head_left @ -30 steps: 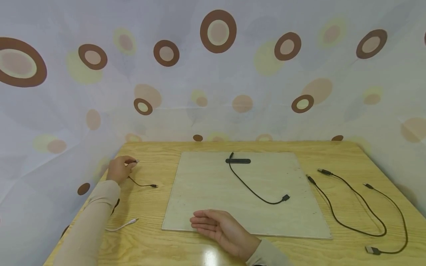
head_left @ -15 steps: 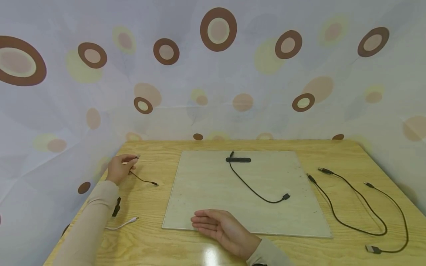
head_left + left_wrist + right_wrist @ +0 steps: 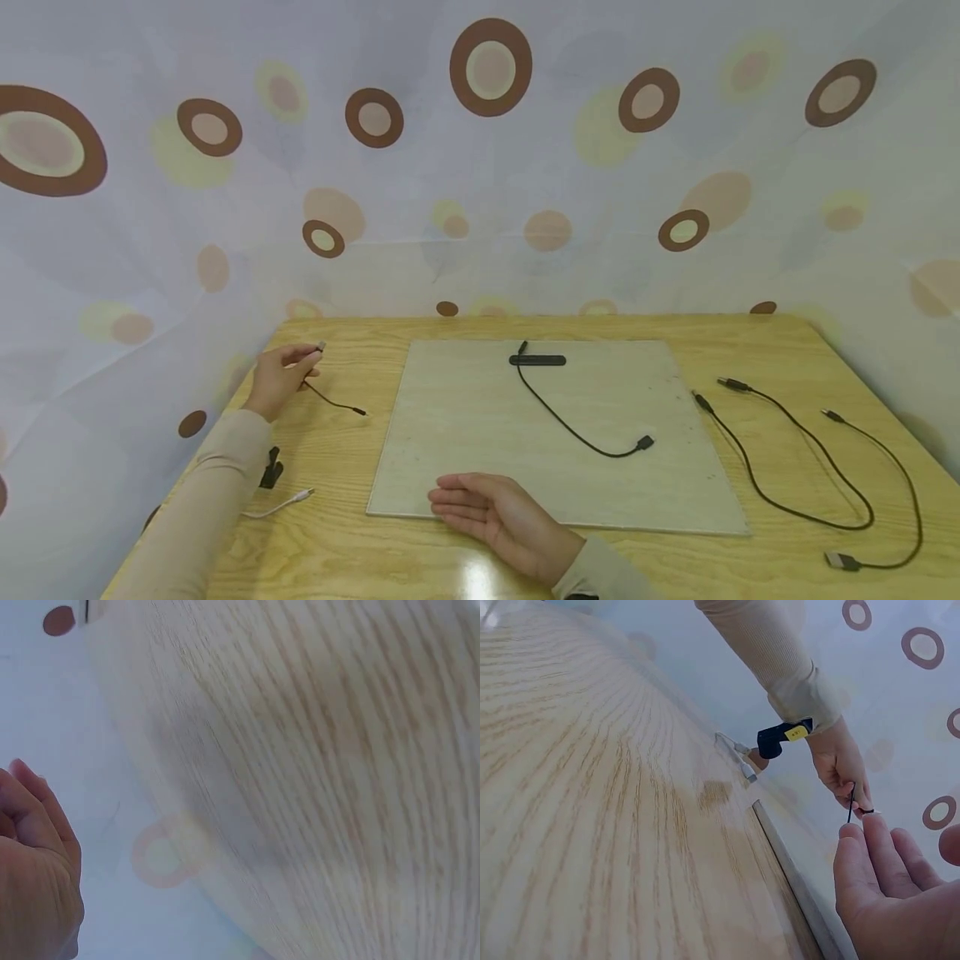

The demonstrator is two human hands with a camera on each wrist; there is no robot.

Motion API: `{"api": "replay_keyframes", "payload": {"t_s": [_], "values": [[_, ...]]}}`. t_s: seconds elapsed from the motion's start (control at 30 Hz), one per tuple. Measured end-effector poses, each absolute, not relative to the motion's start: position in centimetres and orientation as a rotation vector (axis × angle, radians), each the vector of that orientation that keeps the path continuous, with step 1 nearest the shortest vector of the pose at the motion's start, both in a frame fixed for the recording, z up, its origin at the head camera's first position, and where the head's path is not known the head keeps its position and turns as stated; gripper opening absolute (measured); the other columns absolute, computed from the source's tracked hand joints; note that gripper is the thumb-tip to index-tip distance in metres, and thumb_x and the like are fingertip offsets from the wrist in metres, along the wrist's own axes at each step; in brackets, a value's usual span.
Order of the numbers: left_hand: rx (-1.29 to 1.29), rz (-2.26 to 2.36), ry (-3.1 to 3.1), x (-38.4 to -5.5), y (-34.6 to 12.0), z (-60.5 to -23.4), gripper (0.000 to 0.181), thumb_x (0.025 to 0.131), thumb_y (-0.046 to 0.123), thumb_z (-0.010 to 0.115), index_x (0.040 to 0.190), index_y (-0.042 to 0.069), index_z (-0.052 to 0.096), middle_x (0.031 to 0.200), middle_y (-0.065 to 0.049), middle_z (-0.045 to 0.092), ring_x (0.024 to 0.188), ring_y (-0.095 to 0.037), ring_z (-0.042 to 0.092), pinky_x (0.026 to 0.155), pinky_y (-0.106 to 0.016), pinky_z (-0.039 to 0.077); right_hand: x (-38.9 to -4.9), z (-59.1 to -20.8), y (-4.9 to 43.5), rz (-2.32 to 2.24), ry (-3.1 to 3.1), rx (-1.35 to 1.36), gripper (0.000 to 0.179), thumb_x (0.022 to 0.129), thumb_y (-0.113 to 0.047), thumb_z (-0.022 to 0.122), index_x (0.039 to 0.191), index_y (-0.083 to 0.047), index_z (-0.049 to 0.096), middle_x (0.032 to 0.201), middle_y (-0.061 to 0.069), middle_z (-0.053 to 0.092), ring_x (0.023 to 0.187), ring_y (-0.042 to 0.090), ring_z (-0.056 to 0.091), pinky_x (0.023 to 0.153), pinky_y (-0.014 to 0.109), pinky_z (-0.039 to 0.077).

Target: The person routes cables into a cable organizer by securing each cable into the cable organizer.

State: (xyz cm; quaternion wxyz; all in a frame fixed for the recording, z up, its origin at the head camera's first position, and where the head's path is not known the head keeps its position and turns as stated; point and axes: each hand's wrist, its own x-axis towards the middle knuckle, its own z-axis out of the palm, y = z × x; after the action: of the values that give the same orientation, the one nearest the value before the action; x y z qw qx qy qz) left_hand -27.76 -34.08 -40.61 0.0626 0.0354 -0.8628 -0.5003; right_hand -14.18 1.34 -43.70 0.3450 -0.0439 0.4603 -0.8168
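At the table's far left, my left hand (image 3: 279, 379) pinches a short black USB cable (image 3: 333, 402) near its metal plug. The cable's other end slants down toward the board, its small tip pointing right. In the left wrist view only part of the left hand (image 3: 37, 870) shows, and the cable is out of sight there. My right hand (image 3: 506, 525) is held over the front edge of the pale board (image 3: 450, 433), palm turned to the left, fingers straight and holding nothing. The right wrist view shows the right hand's fingers (image 3: 889, 859) extended.
On the board lie a black cable (image 3: 555, 421) and a flat black strip (image 3: 547, 361). A long black cable (image 3: 795, 521) and a USB cable (image 3: 911, 492) lie on the right. Beside my left forearm is a white cable (image 3: 277, 507). A patterned curtain (image 3: 420, 183) surrounds the table.
My left hand has lifted slightly and shifted right with the black USB cable, whose loose end also moved a little right. The right hand has stayed in place.
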Motion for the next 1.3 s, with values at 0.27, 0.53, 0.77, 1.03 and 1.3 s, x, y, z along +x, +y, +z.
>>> {"api": "replay_keyframes", "payload": {"t_s": [0.27,0.53,0.77,1.03,1.3], "values": [[0.116,-1.547,-2.645,-27.4,-32.8,-40.2,0.042,0.098,0.024,0.056,0.132,-0.002,0.053,0.124,-0.024,0.057,0.075,0.005,0.059,0.065,-0.02,0.052,-14.1,-43.9,1.2,-2.123,1.191,-0.108,0.047,0.103,-0.021,0.041,0.135,0.014,0.043,0.132,0.027,0.053,0.125,0.036,0.051,0.107,0.045,0.038],[0.078,-1.615,-2.657,-27.2,-31.4,-39.9,0.045,0.098,0.029,0.056,0.133,0.001,0.053,0.127,-0.023,0.056,0.082,-0.004,0.062,0.066,-0.022,0.051,-14.0,-43.9,0.9,-2.127,1.176,-0.118,0.048,0.103,-0.021,0.042,0.135,0.014,0.042,0.133,0.027,0.052,0.126,0.036,0.05,0.106,0.044,0.039],[0.038,-1.685,-2.624,-27.1,-29.6,-39.1,0.042,0.097,0.027,0.058,0.13,0.001,0.056,0.117,-0.016,0.061,0.083,-0.011,0.064,0.065,-0.025,0.053,-14.6,-43.7,0.3,-2.132,1.158,-0.112,0.049,0.102,-0.022,0.043,0.137,0.013,0.041,0.135,0.029,0.05,0.127,0.036,0.048,0.107,0.042,0.038],[-0.01,-1.752,-2.602,-27.0,-27.7,-39.1,0.04,0.096,0.024,0.06,0.128,0.0,0.058,0.116,-0.017,0.061,0.076,-0.005,0.06,0.06,-0.025,0.05,-15.1,-43.8,-0.6,-2.171,1.194,-0.052,0.046,0.103,-0.019,0.04,0.136,0.014,0.041,0.135,0.029,0.05,0.127,0.036,0.049,0.107,0.043,0.038],[-0.012,-1.814,-2.542,-26.4,-25.9,-38.7,0.037,0.096,0.023,0.061,0.126,0.001,0.06,0.115,-0.014,0.062,0.074,-0.004,0.06,0.059,-0.024,0.051,-15.3,-44.2,-0.8,-2.204,1.201,0.006,0.046,0.103,-0.017,0.039,0.136,0.014,0.041,0.133,0.028,0.052,0.126,0.036,0.05,0.106,0.043,0.039]]}}
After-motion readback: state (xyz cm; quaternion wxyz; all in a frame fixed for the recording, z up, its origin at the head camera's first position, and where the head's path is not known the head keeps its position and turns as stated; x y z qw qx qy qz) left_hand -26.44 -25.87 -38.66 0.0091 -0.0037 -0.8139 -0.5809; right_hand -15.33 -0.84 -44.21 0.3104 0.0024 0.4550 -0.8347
